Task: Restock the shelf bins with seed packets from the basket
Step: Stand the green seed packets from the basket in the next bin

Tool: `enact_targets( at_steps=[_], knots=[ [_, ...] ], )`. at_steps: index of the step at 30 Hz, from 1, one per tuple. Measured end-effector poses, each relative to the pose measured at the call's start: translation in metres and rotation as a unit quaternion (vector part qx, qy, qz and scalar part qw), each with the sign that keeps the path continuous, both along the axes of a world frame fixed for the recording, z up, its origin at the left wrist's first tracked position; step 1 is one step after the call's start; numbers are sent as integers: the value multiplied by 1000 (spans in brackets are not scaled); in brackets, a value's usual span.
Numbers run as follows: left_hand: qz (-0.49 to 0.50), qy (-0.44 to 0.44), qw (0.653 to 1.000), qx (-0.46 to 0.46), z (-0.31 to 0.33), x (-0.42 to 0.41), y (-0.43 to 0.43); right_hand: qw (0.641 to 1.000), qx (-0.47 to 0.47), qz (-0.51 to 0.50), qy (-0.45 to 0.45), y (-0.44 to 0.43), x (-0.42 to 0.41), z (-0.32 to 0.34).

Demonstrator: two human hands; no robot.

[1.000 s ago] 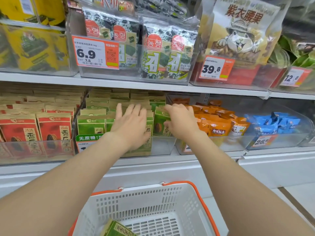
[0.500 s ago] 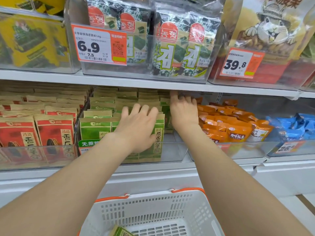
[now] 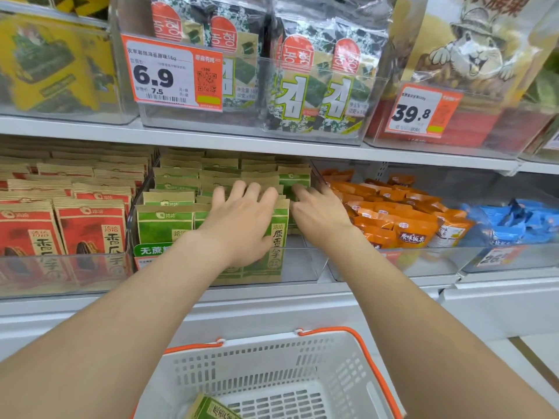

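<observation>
- White slotted plastic basket with orange handles (image 3: 272, 370) sits nearest, one green seed packet (image 3: 211, 411) at its bottom edge.
- Left hand (image 3: 242, 225), fingers spread, presses flat on the front green-and-kraft packets (image 3: 169, 225) in the clear shelf bin (image 3: 302, 267), as before.
- Right hand (image 3: 320, 216) has drawn back from deep under the shelf, fingers now curled on a packet (image 3: 295, 184) in the bin's right column.

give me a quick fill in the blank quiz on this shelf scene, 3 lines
1. Both hands, left hand and right hand, rest on the ____ seed packets.
2. The bin right of those packets holds ____ packets.
3. One green packet lies in the white ____ with orange handles.

Missing words: green; orange; basket
</observation>
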State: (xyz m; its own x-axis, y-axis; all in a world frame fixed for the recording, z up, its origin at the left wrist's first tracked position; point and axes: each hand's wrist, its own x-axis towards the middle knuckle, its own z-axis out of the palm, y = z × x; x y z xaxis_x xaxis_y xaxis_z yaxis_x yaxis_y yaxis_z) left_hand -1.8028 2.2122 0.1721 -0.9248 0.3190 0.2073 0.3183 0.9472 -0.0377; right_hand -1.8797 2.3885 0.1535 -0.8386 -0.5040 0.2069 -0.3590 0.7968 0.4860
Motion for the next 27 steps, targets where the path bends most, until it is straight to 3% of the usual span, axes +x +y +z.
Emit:
enact_targets(
  at_steps=[5, 8, 15, 17, 19, 21, 23, 27],
  knots=[
    [-5, 0, 1000, 8, 0, 5, -2, 999, 23, -31, -30, 3, 7, 1],
    [-12, 3, 1000, 19, 0, 14, -2, 998, -12, -44, -39, 9, 19, 3],
    [-16, 103, 994, 28, 3, 46, 0, 978, -147, 60, 137, 15, 71, 5],
    [16, 132, 991, -7, 2, 57, -1, 970, -170, 99, 142, 10, 89, -2],
    [44, 137, 987, -64, -1, 70, -2, 971, -189, 117, 93, 1, 109, -14],
    [48, 84, 990, -100, -8, 82, -4, 983, -150, 107, 5, -8, 126, -28],
    [39, -29, 989, -141, -18, 90, -8, 988, -50, 65, -129, -18, 144, -45],
    [-2, -299, 934, -195, -54, 108, -15, 959, -9, 33, -283, -40, 172, -96]
  ],
)
